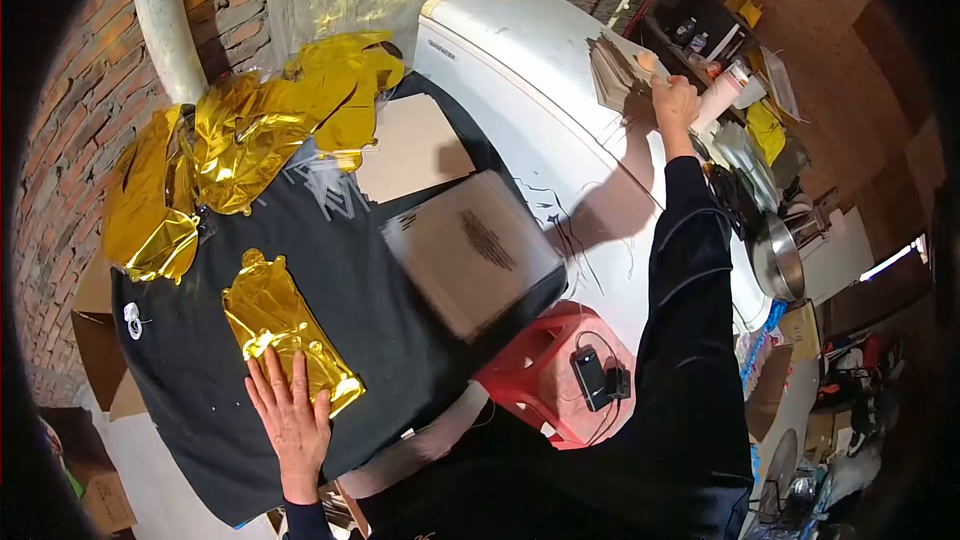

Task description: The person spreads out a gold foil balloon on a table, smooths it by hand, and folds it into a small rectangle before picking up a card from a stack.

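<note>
Folded gold foil [280, 325] lies on the black cloth [400, 390], and my left hand [290, 420] rests on its lower part with the fingers spread. My right hand [677, 105] is reached out over the far right of the white surface [530, 50], its fingers curled beside a small tan object [647, 62]. Whether the fingers hold that object is unclear. Near this hand are a brown flat piece [612, 75] and a pink and white bottle [722, 95]. A stack of clear plastic bags with printing [475, 250] sits at the cloth's right, with a cardboard sheet [415, 150] behind it.
More gold foil [240, 140] is heaped at the back left, beside clear strips [328, 185]. A red stool [560, 370] carries a black device [590, 378] with cables. A metal bowl [778, 258] and clutter line the right side. A white roll [132, 320] lies left.
</note>
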### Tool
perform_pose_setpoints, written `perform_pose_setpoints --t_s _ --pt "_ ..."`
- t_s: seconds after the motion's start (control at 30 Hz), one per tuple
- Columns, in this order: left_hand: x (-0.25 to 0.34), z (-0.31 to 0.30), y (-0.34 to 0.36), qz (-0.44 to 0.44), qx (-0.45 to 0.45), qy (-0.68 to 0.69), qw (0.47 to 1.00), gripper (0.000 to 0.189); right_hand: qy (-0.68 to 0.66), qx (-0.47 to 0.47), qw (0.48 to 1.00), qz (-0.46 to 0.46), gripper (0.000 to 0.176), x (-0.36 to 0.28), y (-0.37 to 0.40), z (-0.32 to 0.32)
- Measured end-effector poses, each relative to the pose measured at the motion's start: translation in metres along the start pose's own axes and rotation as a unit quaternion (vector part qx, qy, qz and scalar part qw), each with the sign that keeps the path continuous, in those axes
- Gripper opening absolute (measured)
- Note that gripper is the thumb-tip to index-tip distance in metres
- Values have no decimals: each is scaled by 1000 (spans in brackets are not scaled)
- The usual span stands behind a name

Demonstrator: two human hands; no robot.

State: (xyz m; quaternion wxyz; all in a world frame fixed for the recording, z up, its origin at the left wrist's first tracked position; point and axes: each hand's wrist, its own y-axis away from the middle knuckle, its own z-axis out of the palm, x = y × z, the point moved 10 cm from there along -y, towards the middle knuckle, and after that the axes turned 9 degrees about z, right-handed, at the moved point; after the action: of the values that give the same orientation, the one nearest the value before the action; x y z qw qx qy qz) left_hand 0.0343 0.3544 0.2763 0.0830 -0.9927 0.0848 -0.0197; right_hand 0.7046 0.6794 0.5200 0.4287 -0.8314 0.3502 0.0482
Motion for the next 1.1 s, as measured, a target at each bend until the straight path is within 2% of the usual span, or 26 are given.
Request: perform_pose_setpoints --t_s 0.13,0.23,0.33,0.43,0.53,0.73,0.83,0.9,0.93,0.97,1.03,1.07,1.1 --pt "2 -2 -2 8 -10 -4 1000 59 33 -116 991 54 69 7 -15 37" --pt "1 -1 -2 6 -15 -7 1000 58 75 -86 993 15 71 -7 -21 42" --pt "2 0 -3 4 -17 -8 1000 58 83 -93 991 39 73 -8 -33 54" --pt "2 0 -3 1 -22 -8 1000 58 76 -106 991 15 71 -14 -38 62" --pt "0 3 -3 1 -27 -16 1000 59 57 -124 990 30 70 -14 -40 66" --pt "0 3 -3 -6 -31 -8 999 58 37 -77 996 12 63 -6 -49 79" --pt "0 2 -4 -5 -26 -1 1000 58 -27 -68 997 5 66 -2 -53 84" --pt "0 4 -3 -7 -31 -12 999 59 -149 -88 985 -1 60 -8 -41 76" --pt "-1 3 -3 -8 -33 -18 999 59 -210 -97 973 -3 57 -14 -30 66" --pt "1 0 -3 -8 -25 -7 1000 58 -335 -160 928 13 51 -21 -16 66" --pt "2 -3 -3 -1 -12 10 1000 58 -562 -276 779 43 39 -54 37 38" --pt "2 -3 -3 3 -6 18 1000 59 -631 -305 710 67 23 -79 78 -5" --pt "1 -1 -2 4 -2 21 1000 59 -662 -338 668 23 22 -95 105 -26"
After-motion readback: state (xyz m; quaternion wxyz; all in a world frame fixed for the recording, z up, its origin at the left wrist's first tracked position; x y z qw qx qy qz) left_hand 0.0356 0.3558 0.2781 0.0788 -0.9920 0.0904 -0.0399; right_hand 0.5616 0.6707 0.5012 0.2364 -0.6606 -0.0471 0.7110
